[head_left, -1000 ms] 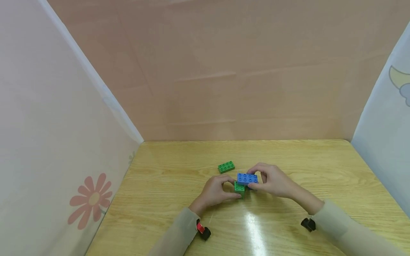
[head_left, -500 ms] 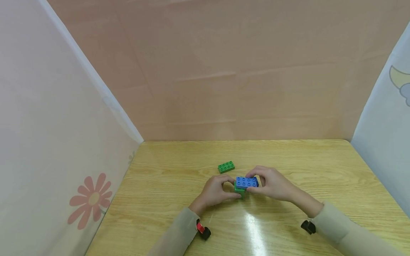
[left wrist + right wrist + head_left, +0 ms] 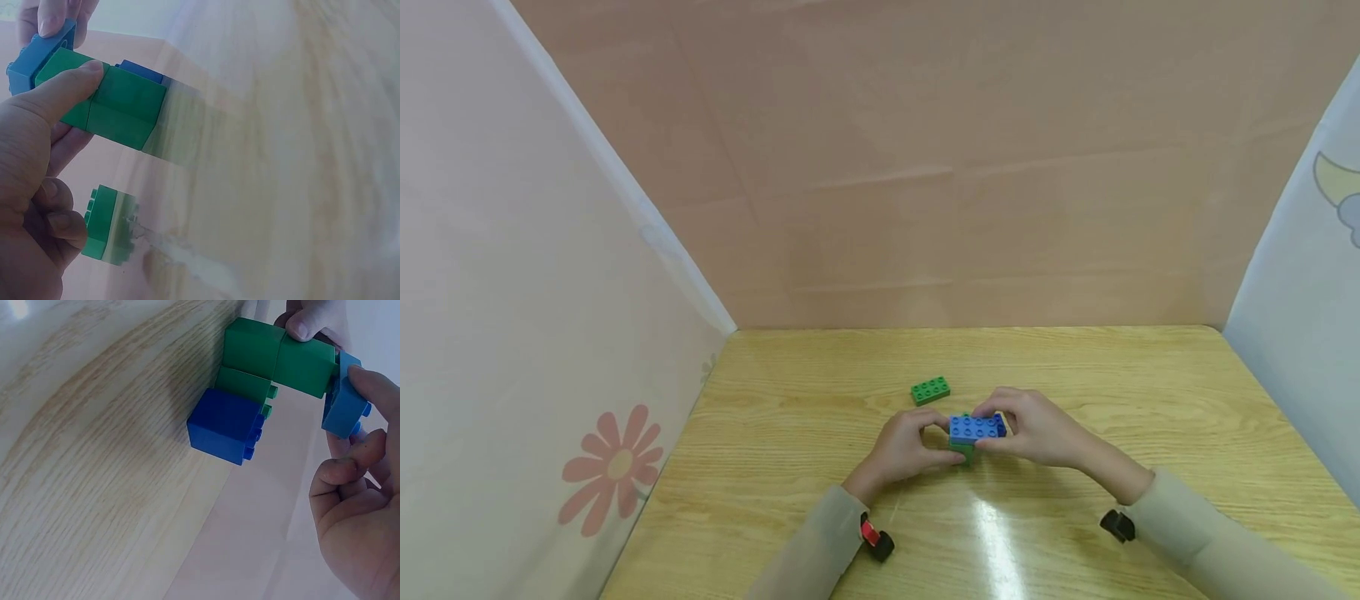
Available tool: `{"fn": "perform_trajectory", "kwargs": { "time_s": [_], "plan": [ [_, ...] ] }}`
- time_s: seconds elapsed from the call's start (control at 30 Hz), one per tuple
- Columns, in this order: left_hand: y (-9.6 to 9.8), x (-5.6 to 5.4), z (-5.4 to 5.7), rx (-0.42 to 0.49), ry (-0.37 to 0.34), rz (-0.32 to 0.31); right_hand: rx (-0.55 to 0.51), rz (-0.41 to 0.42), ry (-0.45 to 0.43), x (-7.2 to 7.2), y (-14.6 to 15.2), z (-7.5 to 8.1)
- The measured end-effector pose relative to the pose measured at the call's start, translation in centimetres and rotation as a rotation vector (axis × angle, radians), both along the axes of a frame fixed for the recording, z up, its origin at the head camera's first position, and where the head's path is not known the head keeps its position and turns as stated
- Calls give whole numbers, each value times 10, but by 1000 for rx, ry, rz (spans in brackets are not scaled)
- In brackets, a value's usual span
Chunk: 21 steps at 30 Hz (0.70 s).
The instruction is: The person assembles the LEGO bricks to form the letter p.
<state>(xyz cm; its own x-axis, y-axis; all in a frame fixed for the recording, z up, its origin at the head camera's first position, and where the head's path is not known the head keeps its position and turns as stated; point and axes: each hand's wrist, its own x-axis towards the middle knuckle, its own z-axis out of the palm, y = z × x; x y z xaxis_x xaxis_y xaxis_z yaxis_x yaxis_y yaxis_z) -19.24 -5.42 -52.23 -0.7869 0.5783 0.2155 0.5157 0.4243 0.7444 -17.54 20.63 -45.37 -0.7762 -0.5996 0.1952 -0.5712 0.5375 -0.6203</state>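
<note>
My left hand (image 3: 904, 450) grips an upright stack of green toy building bricks (image 3: 278, 353), thumb on one side and fingers on the other. My right hand (image 3: 1037, 429) pinches a light blue eight-stud brick (image 3: 973, 428) by its right part, over the top of that stack. In the right wrist view this blue brick sits slightly tilted at the green top, a narrow gap showing; whether its studs are engaged I cannot tell. A dark blue brick (image 3: 222, 425) stands at the stack's foot beside a lower green brick (image 3: 240, 384); from above it is mostly covered.
A loose green eight-stud brick (image 3: 930, 391) lies on the wooden table (image 3: 805, 375) just beyond my left hand. A tan panel (image 3: 955, 167) rises behind the table, and pale panels flank it. A black wrist device (image 3: 878, 543) hangs at the left cuff.
The light blue brick has shifted slightly left and down, from the stack's right side to over the green top. My right hand moved with it; the left hand has stayed in place.
</note>
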Motion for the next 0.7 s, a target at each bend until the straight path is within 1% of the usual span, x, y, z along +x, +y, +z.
{"fn": "perform_trajectory", "kwargs": {
  "time_s": [0.4, 0.53, 0.7],
  "plan": [
    [-1, -3, -5, 6, 17, -7, 67, 83, 59, -6, -4, 9],
    [-1, -3, -5, 11, 8, -11, 91, 90, 62, -5, -7, 13],
    [-1, -2, -3, 24, 11, -22, 88, 103, 71, -5, -12, 14]
  ]
}}
